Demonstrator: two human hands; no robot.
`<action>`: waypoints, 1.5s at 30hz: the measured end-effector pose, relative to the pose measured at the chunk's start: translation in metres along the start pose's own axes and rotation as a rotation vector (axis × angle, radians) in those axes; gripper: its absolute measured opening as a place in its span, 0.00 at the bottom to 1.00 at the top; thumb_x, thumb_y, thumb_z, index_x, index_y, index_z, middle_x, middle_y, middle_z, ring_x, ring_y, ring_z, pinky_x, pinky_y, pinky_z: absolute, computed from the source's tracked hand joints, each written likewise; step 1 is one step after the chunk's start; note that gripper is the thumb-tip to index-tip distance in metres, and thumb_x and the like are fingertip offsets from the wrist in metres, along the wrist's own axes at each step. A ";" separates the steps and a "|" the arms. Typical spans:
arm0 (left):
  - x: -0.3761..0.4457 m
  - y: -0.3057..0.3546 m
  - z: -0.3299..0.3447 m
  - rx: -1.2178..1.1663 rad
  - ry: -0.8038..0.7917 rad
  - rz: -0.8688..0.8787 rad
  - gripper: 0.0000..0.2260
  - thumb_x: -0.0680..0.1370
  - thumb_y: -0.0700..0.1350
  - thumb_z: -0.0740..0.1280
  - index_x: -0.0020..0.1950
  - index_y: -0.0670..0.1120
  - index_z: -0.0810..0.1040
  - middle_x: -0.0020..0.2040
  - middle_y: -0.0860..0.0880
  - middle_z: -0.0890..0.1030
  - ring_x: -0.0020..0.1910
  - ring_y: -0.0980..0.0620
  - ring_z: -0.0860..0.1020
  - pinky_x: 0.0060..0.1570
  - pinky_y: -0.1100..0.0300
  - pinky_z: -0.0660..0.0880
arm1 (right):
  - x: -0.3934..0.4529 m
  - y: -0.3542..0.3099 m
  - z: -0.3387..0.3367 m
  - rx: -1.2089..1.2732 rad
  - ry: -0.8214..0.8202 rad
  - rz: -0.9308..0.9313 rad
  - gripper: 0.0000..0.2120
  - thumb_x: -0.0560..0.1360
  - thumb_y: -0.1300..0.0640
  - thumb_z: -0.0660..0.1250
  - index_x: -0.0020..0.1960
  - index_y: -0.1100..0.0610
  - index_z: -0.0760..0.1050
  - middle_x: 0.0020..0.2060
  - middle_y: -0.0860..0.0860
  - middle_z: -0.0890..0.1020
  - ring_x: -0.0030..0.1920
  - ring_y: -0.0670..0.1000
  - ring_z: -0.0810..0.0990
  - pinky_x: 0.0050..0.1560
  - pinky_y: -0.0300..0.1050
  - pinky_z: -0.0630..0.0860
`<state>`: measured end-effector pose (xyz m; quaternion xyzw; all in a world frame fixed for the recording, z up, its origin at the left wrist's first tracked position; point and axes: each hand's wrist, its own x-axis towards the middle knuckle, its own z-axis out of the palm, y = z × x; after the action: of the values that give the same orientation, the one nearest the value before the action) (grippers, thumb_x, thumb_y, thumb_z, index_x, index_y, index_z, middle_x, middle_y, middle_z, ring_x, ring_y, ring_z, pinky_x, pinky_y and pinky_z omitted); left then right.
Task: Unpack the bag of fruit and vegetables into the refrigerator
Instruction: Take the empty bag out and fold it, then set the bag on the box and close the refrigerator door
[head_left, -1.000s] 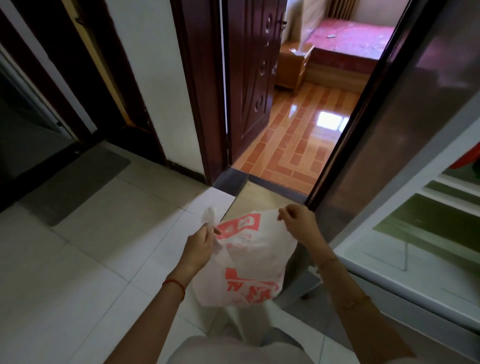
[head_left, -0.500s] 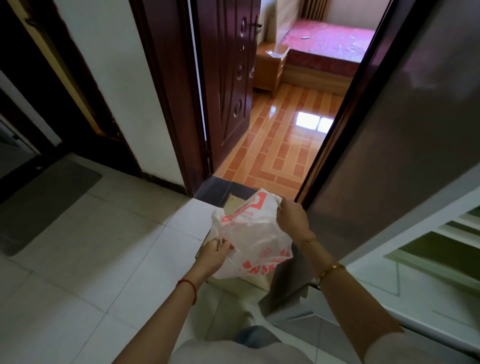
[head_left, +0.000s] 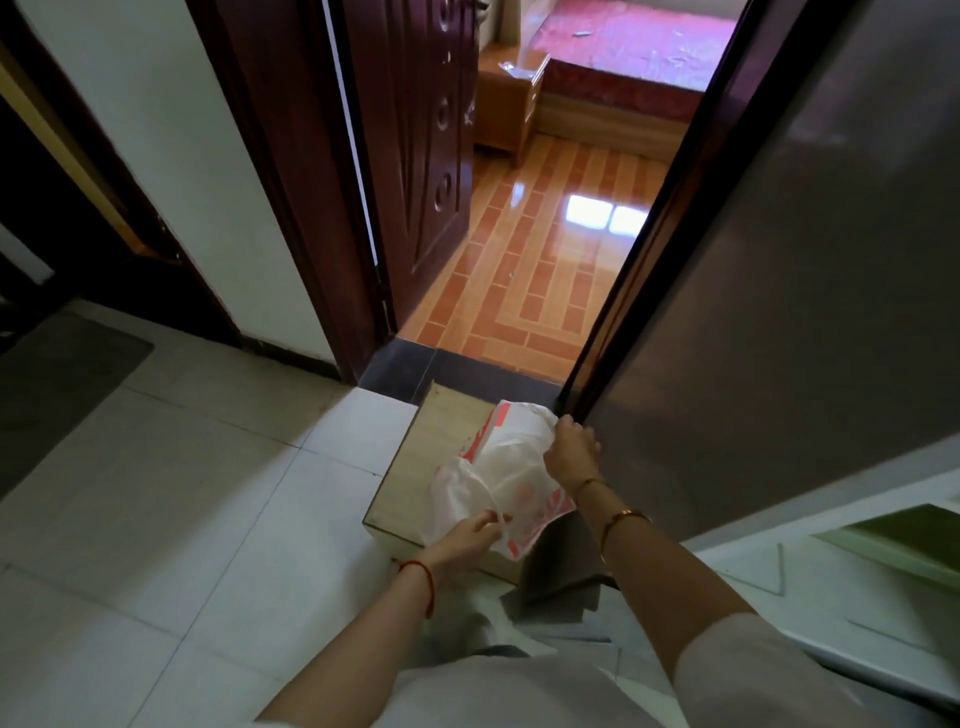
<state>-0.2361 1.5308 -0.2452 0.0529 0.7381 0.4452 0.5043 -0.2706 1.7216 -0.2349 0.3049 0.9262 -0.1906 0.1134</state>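
Note:
A white plastic bag (head_left: 506, 475) with red print lies crumpled and flat-looking on a low wooden stool (head_left: 415, 478) by the doorway. My left hand (head_left: 470, 535) pinches the bag's near edge. My right hand (head_left: 571, 449) grips its far right edge. No fruit or vegetables show; whatever the bag holds is hidden. The open refrigerator door (head_left: 789, 291) stands at the right, grey on its outside. Part of the refrigerator's white inside (head_left: 852, 577), with a greenish shelf, shows at the lower right.
White floor tiles (head_left: 182, 493) spread to the left, with a dark mat (head_left: 57, 379) at the far left. A dark wooden door (head_left: 415, 156) opens onto a room with shiny orange floor (head_left: 540, 260), a bedside cabinet (head_left: 506, 104) and a red bed (head_left: 639, 57).
Both hands have lowered the bag from the air onto the wooden stool. The bag has gone from spread out to crumpled, and my view has tilted down and closer to it.

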 end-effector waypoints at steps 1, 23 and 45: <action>0.002 0.001 0.001 0.013 -0.023 -0.003 0.19 0.83 0.43 0.55 0.75 0.48 0.67 0.70 0.43 0.69 0.67 0.42 0.70 0.69 0.49 0.70 | 0.001 0.001 -0.001 0.018 -0.012 0.008 0.18 0.76 0.66 0.59 0.66 0.61 0.68 0.62 0.59 0.75 0.64 0.61 0.70 0.65 0.53 0.68; -0.063 0.064 -0.074 0.632 0.279 0.557 0.18 0.82 0.45 0.61 0.73 0.47 0.70 0.65 0.46 0.77 0.62 0.46 0.76 0.57 0.57 0.71 | -0.134 0.020 -0.024 0.295 0.290 0.024 0.17 0.78 0.42 0.61 0.64 0.46 0.71 0.58 0.44 0.78 0.56 0.47 0.78 0.59 0.49 0.78; -0.182 0.045 0.103 0.864 0.000 1.067 0.16 0.81 0.43 0.63 0.69 0.46 0.74 0.60 0.45 0.79 0.59 0.45 0.76 0.59 0.52 0.74 | -0.460 0.147 -0.019 0.413 0.743 0.395 0.21 0.78 0.57 0.67 0.70 0.55 0.70 0.64 0.54 0.76 0.66 0.56 0.73 0.65 0.42 0.66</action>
<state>-0.0825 1.5240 -0.0960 0.6055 0.7224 0.2985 0.1498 0.1795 1.5984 -0.1095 0.5392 0.7709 -0.2237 -0.2550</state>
